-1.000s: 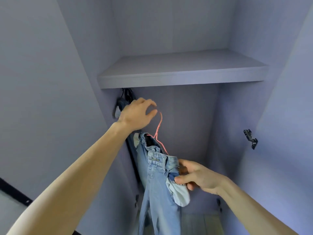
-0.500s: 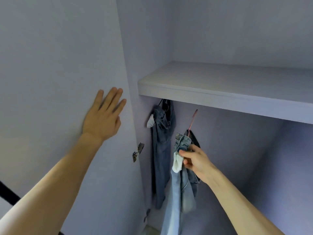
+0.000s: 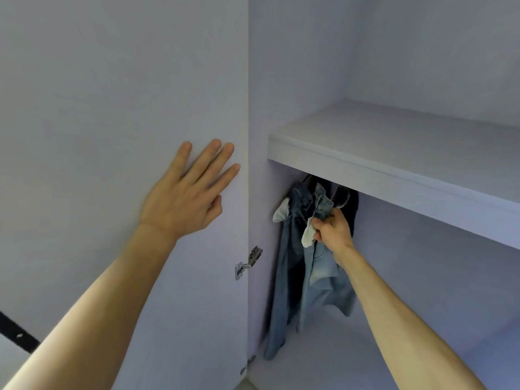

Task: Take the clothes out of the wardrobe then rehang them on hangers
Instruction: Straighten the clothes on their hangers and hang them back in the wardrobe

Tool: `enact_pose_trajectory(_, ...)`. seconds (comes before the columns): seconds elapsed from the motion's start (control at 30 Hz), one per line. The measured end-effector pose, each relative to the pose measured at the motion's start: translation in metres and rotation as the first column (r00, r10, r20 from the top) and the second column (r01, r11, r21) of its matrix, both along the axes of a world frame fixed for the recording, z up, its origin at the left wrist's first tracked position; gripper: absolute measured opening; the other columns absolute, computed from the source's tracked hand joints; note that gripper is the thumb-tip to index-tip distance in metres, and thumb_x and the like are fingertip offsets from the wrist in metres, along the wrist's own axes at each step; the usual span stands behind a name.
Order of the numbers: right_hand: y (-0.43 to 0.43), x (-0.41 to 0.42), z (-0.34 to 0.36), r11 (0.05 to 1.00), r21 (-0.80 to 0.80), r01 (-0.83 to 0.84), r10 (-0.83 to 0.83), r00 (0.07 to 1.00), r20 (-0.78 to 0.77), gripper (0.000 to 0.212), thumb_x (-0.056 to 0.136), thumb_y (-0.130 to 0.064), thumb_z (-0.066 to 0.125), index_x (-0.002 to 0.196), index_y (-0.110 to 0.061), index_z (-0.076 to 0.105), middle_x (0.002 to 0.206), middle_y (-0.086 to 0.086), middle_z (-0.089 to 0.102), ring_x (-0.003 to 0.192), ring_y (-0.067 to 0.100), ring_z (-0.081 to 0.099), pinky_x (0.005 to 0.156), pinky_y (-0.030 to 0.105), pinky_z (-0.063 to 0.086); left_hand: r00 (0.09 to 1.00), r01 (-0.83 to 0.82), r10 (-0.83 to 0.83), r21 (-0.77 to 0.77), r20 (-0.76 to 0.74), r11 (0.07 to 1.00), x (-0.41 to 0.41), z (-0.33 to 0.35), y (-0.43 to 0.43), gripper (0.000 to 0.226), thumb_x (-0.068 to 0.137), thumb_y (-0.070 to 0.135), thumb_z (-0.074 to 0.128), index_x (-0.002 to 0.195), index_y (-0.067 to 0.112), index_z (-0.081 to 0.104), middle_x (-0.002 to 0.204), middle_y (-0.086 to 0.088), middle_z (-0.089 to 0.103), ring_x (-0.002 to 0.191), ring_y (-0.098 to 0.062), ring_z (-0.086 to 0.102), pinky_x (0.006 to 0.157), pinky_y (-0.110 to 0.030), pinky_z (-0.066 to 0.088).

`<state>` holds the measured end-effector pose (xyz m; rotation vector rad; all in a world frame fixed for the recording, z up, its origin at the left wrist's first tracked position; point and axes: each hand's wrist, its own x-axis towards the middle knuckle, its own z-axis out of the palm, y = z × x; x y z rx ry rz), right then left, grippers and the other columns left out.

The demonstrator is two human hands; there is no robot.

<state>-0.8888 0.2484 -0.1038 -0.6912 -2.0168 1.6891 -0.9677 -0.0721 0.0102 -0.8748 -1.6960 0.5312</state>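
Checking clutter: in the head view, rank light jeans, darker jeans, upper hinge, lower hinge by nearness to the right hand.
1. Light jeans, in the right hand's grip.
2. Darker jeans, just left.
3. Upper hinge, door edge.
4. Lower hinge, bottom left.

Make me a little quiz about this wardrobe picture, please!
1. Fill in: the light blue jeans are ___ the shelf.
2. True or false: the left hand lies flat on the wardrobe door.
3. What do the fingers of the right hand grip? A) the shelf B) the light blue jeans C) the wardrobe door

Key: 1 below; 2 true; 3 B.
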Motion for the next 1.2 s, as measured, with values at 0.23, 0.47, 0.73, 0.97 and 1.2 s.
enact_pose_trajectory(0.23, 0.029, -0.056, -0.02, 0.996, 0.087, -0.015, 0.002, 0.989, 0.149, 0.026, 0.091, -0.01, 0.063, 0.116, -0.007, 0.052, 0.08, 0.008, 0.064, 0.056, 0.013, 0.06, 0.064, 0.033, 0.057, 0.999, -0.015, 0.014, -0.008, -0.047, 1.0, -0.004, 0.001, 0.002, 0.068, 0.096, 0.037, 0.038, 0.159, 0.016, 0.022, 0.165, -0.012, 0.019, 0.151, -0.031, 0.022, 0.121, -0.058, 0.016)
enact_pose_trajectory(0.47, 0.004, -0.081, -0.037, 0.973, 0.224, -0.06, 0.005, 0.972, 0.235, 0.035, 0.096, -0.018, 0.055, 0.128, -0.01, 0.045, 0.102, 0.016, 0.069, 0.088, 0.035, 0.069, 0.086, 0.044, 0.056, 0.999, -0.031, 0.031, -0.003, -0.041, 1.0, -0.004, 0.003, 0.001, 0.066, 0.097, 0.036, 0.037, 0.158, 0.017, 0.024, 0.164, -0.012, 0.023, 0.15, -0.03, 0.025, 0.12, -0.057, 0.017)
enact_pose_trajectory(0.73, 0.006, -0.096, -0.034, 0.913, 0.369, -0.177, 0.034, 0.931, 0.363, 0.038, 0.096, -0.015, 0.053, 0.13, -0.003, 0.041, 0.121, 0.024, 0.062, 0.108, 0.04, 0.062, 0.085, 0.035, 0.048, 0.996, -0.089, 0.089, -0.007, -0.021, 0.996, -0.003, 0.004, 0.0, 0.066, 0.097, 0.036, 0.036, 0.159, 0.017, 0.021, 0.165, -0.011, 0.021, 0.151, -0.03, 0.022, 0.121, -0.057, 0.013)
enact_pose_trajectory(0.97, -0.013, -0.04, -0.021, 0.901, 0.325, -0.289, 0.158, 0.914, 0.374, 0.068, 0.096, -0.027, 0.06, 0.151, -0.008, 0.025, 0.144, 0.017, 0.05, 0.129, 0.035, 0.051, 0.106, 0.039, 0.043, 0.982, -0.144, 0.148, -0.039, 0.119, 0.989, 0.019, 0.003, -0.001, 0.065, 0.099, 0.034, 0.037, 0.16, 0.019, 0.018, 0.166, -0.011, 0.012, 0.153, -0.031, 0.014, 0.123, -0.055, 0.007)
enact_pose_trajectory(1.2, -0.082, 0.062, 0.023, 0.782, 0.403, -0.475, 0.397, 0.878, 0.265, 0.052, 0.098, -0.037, 0.057, 0.146, -0.022, 0.043, 0.136, -0.009, 0.053, 0.113, 0.005, 0.054, 0.092, 0.018, 0.039, 0.859, -0.24, 0.141, 0.144, 0.492, 0.96, 0.083, -0.043, -0.031, 0.077, 0.082, 0.021, 0.06, 0.155, 0.022, 0.034, 0.167, -0.007, 0.012, 0.154, -0.026, 0.011, 0.124, -0.05, 0.011)
